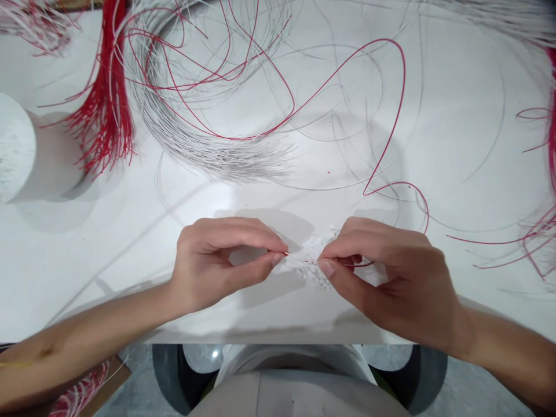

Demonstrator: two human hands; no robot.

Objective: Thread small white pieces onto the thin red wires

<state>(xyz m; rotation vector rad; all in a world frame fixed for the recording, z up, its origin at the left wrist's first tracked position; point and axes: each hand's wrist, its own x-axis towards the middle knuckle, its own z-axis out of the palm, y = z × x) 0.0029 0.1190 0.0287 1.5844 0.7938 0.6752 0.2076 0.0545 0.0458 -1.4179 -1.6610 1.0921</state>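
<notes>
Over the front middle of the white table, my left hand (217,263) is closed in a thumb-and-finger pinch on the tip of a thin wire, where a speck of red shows. My right hand (402,278) pinches a red wire (403,75) a short way to the right. A thin, pale and reddish length (299,258) spans the small gap between the two pinches; how the pieces join is too fine to tell. Behind my right fingers the red wire curls round and runs up the table. Small white bits (319,281) lie in a loose pile beneath my fingertips.
A large coil of white wires (186,142) lies at the back. Left of it are a bundle of red wires (110,110) and a white cylinder (17,147). More red wires (552,127) hang along the right edge. Below the table's front edge sits a box of red and white wires (82,394).
</notes>
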